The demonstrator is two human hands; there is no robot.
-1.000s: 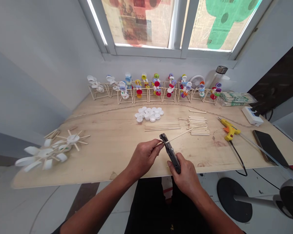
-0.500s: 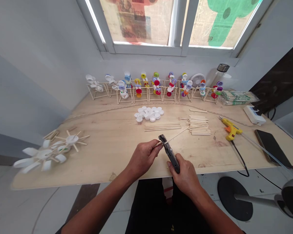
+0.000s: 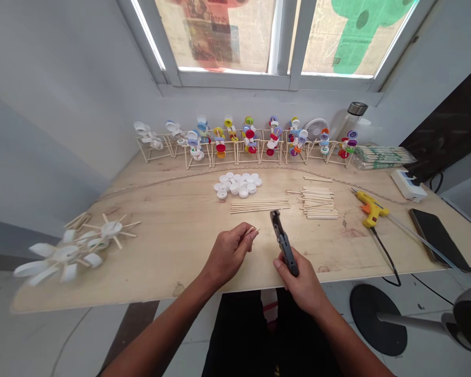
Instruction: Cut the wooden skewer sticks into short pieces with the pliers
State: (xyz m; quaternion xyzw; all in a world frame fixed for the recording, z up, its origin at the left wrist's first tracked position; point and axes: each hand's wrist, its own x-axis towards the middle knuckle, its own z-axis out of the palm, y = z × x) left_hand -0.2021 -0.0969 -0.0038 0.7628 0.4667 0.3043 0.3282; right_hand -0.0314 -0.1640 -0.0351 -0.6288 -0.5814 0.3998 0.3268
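Observation:
My left hand (image 3: 232,251) is closed in a pinch, with the tip of a thin wooden stick (image 3: 256,230) poking out past the fingers; most of the stick is hidden in the hand. Wrapped in my right hand (image 3: 303,280) is a pair of dark pliers (image 3: 283,243), its head pointing up and away, apart from the stick. Beyond both hands lies a row of long wooden sticks (image 3: 259,205). A pile of shorter cut sticks (image 3: 318,203) is to their right, and a cluster of white bottle caps (image 3: 237,184) sits just behind them.
White wheels with stick spokes (image 3: 66,254) lie at the left. Small stick frames with coloured caps (image 3: 249,141) line the back. At the right are a yellow glue gun (image 3: 371,208), a phone (image 3: 439,238), a power strip (image 3: 408,186) and bagged sticks (image 3: 383,156).
The pliers have come off the stick and moved right, away from my left hand. The long length of stick that stretched toward the pile no longer shows; a short end stays in my left hand.

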